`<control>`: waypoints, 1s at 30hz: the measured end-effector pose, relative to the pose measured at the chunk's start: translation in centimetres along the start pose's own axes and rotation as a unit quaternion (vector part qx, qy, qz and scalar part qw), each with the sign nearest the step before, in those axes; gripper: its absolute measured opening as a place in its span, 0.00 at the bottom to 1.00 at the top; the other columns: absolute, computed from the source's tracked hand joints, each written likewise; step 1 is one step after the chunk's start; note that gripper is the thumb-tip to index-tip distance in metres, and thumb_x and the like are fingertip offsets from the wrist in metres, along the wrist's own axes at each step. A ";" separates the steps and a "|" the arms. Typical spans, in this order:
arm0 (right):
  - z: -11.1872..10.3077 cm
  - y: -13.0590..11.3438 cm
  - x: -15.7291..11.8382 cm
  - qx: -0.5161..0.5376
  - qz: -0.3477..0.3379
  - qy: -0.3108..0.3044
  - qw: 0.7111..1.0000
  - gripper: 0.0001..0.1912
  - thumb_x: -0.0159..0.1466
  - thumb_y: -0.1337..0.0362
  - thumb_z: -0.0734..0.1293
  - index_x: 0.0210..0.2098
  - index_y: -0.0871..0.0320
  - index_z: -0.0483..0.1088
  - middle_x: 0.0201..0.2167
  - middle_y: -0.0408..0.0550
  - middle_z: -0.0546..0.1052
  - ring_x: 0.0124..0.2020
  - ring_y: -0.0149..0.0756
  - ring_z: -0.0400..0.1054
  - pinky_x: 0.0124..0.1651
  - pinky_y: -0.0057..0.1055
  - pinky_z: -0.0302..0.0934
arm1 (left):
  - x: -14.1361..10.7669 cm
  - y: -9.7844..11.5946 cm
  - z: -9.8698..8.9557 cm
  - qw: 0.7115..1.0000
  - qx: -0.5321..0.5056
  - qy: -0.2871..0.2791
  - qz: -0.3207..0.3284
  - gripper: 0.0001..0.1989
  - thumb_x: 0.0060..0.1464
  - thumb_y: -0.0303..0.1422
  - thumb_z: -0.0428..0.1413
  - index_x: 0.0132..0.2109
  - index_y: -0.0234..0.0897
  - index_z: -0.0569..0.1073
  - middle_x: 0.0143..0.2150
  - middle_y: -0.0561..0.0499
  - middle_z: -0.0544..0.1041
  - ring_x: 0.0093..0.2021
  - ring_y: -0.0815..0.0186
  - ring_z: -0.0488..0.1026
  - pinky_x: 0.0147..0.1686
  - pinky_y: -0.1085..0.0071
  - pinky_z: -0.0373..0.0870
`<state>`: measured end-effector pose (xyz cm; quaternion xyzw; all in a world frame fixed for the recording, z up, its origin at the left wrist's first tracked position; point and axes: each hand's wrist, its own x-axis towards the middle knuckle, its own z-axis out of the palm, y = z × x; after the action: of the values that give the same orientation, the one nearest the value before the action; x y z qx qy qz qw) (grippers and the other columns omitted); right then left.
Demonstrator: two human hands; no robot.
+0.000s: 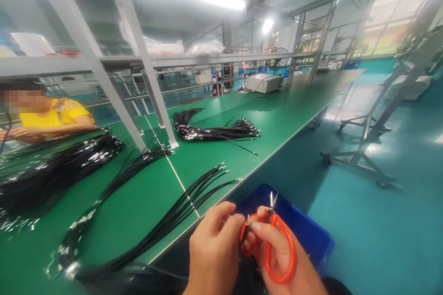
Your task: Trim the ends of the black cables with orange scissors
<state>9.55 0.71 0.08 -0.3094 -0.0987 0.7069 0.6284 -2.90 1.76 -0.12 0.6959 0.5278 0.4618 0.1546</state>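
A pair of orange-handled scissors [292, 260] is in my right hand [273, 237], its blades pointing up and slightly apart. My right thumb and fingertips also pinch a tiny pale piece [248, 222] that is too small to name. Close beside it, my left hand [215, 244] is closed with the fingers curled; what it holds is hidden. Left of my hands, a bundle of black cables [162, 223] with metal ends lies along the green table [128, 221]. It curves round to a white-banded part [78, 230] at the lower left.
Another cable bundle [211, 131] lies farther back, and a large dark pile [62, 166] at left. A person in a yellow top [58, 113] sits beyond it. Metal posts [152, 64] rise from the table. A blue bin [311, 230] stands below my hands, a wheeled stand [363, 152] at right.
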 end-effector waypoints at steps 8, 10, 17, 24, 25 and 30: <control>0.6 -0.3 -0.1 -0.038 0.015 0.002 0.999 0.08 0.46 0.65 0.74 0.23 0.58 0.71 0.16 0.41 0.71 0.20 0.30 0.63 0.26 0.25 0.60 | -0.5 0.2 0.3 0.929 -0.301 -0.139 -0.167 0.04 0.53 0.32 0.55 0.33 0.39 0.73 0.27 0.52 0.77 0.27 0.65 0.74 0.29 0.73 0.70; 0.7 -0.3 0.0 -0.058 0.001 -0.006 0.998 0.09 0.47 0.65 0.74 0.25 0.58 0.70 0.15 0.39 0.69 0.20 0.29 0.61 0.26 0.25 0.59 | -0.6 0.2 0.5 0.913 -0.330 -0.151 -0.185 0.06 0.52 0.33 0.57 0.30 0.37 0.73 0.27 0.51 0.77 0.27 0.66 0.72 0.30 0.74 0.69; 1.1 -0.7 0.6 -0.161 -0.097 -0.026 0.982 0.11 0.50 0.64 0.74 0.31 0.57 0.70 0.29 0.42 0.76 0.23 0.27 0.61 0.27 0.22 0.58 | -0.4 -0.2 0.7 0.863 -0.412 -0.132 -0.262 0.15 0.42 0.40 0.65 0.25 0.33 0.72 0.20 0.55 0.70 0.20 0.75 0.59 0.21 0.80 0.55; 1.0 -0.1 0.5 -0.149 -0.090 -0.026 0.984 0.13 0.50 0.63 0.75 0.28 0.56 0.66 0.20 0.36 0.69 0.22 0.27 0.61 0.25 0.22 0.59 | -0.7 -0.5 1.2 0.831 -0.464 -0.125 -0.281 0.16 0.40 0.41 0.66 0.24 0.33 0.71 0.22 0.53 0.74 0.19 0.76 0.56 0.18 0.80 0.50; 1.0 0.1 0.4 -0.164 -0.109 -0.004 0.980 0.14 0.50 0.63 0.75 0.28 0.55 0.65 0.19 0.35 0.68 0.20 0.25 0.60 0.24 0.21 0.58 | -0.8 -0.6 1.2 0.830 -0.465 -0.121 -0.282 0.17 0.40 0.41 0.66 0.24 0.33 0.71 0.22 0.52 0.74 0.18 0.76 0.56 0.18 0.80 0.50; 0.1 0.8 0.1 -0.259 -0.171 0.048 0.949 0.13 0.51 0.59 0.73 0.24 0.55 0.64 0.16 0.35 0.65 0.16 0.25 0.57 0.18 0.21 0.52 | -0.7 -0.8 0.9 0.830 -0.457 -0.101 -0.305 0.16 0.41 0.41 0.66 0.25 0.34 0.70 0.18 0.56 0.70 0.17 0.77 0.55 0.18 0.80 0.50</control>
<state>8.85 0.71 -0.34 -0.4735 -0.2999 0.5231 0.6420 -2.62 1.72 -1.49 0.3925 0.4235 0.5064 0.6405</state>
